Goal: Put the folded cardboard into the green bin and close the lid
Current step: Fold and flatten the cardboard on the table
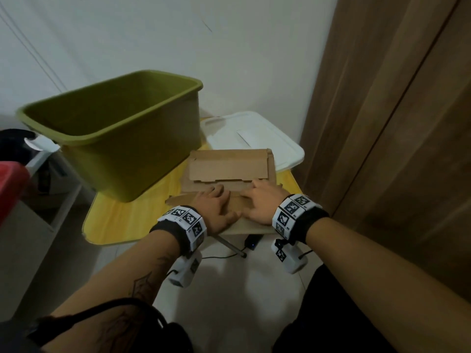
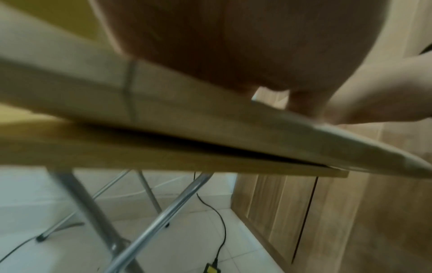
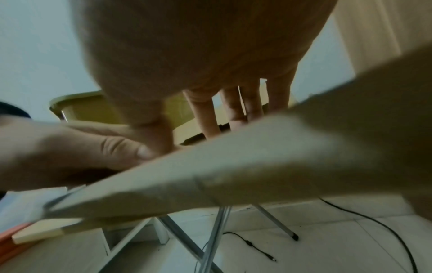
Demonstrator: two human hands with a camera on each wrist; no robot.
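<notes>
Two bare forearms are seen nearest the camera, reaching forward from the bottom of the head view, each wrapped at the wrist in a black band carrying black-and-white square markers. At the near edge of a small yellow folding table [image 1: 119,220], the left hand [image 1: 212,205] and the right hand [image 1: 262,205] are laid side by side, palms down, on the folded cardboard [image 1: 229,166]. In the right wrist view the fingers [image 3: 205,118] of the right hand are stretched out straight and slightly spread over the top of the cardboard, with the thumb alongside. The left hand's fingers are laid forward over the cardboard in the head view; whether any are curled under its edge cannot be told, since the left wrist view is blurred. In both wrist views the near edge of the cardboard is raised a little off the tabletop, with a dark gap beneath it.

A green bin [image 1: 122,131] is placed on the left part of the table, open at the top, just beside the cardboard. A white lid [image 1: 254,138] is lying flat at the far right of the table, partly covered by the cardboard's far edge. Metal table legs [image 2: 163,218] and a black cable [image 2: 219,221] are seen on the pale tiled floor below. A wooden door [image 1: 395,123] is standing at the right.
</notes>
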